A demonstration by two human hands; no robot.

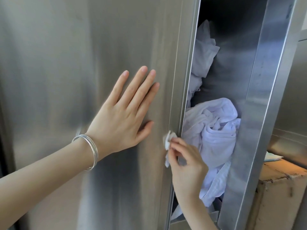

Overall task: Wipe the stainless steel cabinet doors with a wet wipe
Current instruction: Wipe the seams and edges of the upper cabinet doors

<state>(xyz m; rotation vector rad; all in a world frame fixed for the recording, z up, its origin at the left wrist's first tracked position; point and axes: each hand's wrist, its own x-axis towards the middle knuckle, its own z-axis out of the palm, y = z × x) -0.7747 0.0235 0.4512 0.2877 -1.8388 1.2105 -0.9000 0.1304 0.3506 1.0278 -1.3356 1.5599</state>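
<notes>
While your left hand (123, 110) lies flat on the closed stainless steel door (58, 55), all five fingers straight and pressing the metal, it holds nothing. Your right hand (186, 161) pinches one small white wet wipe (168, 140) between thumb and fingertips, and the wipe touches the right-hand edge of that same door, just beside your left thumb. Part of the wipe hangs down along the edge, below the pinch.

You have two steel doors in view: the closed one under your palm and a second door (269, 90) standing open on the right. Between them the cabinet's inside shows two bundles of white cloth, one upper bundle (205, 52) and one larger lower bundle (216, 131), crumpled rather than folded. Your right wrist crosses in front of the lower bundle.

Thin silver bangles (88, 151) circle your left wrist; three seem to overlap there. One cardboard box (282, 193) stands at the lower right, beyond the open door.
</notes>
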